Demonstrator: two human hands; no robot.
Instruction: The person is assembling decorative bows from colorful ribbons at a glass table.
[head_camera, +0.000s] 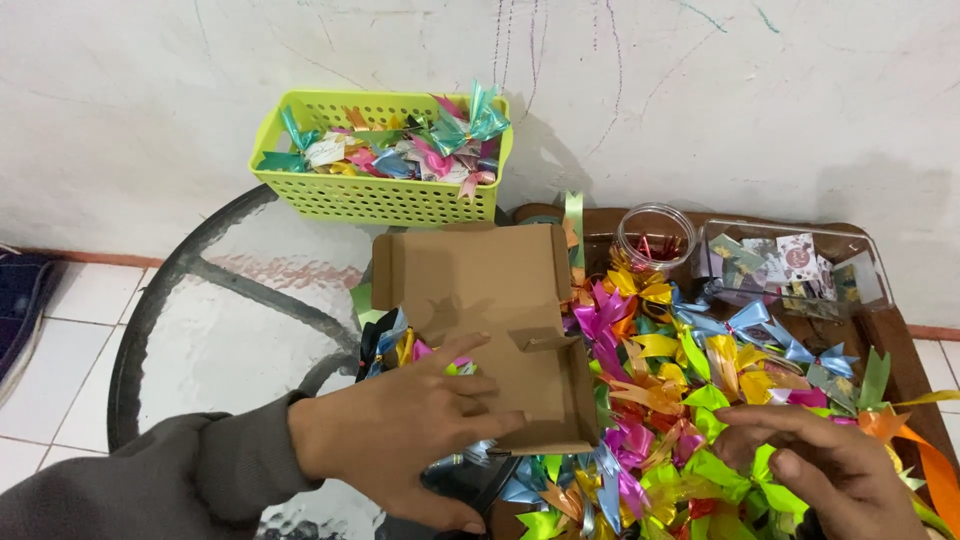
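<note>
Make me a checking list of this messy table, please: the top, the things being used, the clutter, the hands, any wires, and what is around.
Surface: round glass table, brown wooden tray at right.
Job's things: flat brown cardboard box; heap of colourful ribbon bows.
Clutter: lime green plastic basket of bows; clear jar; clear plastic box of cards.
Hands: left hand rests on the cardboard box; right hand touches the bows.
Cables: nothing seen.
Surroundings: scribbled white wall, tiled floor.

I see a plain brown box (490, 300) at centre, a lime-green perforated basket (380, 195) at 11 o'clock, and ribbons (690, 400) in pink, yellow, green, blue and orange at 4 o'clock. My sleeve (150, 480) at 8 o'clock is grey.
</note>
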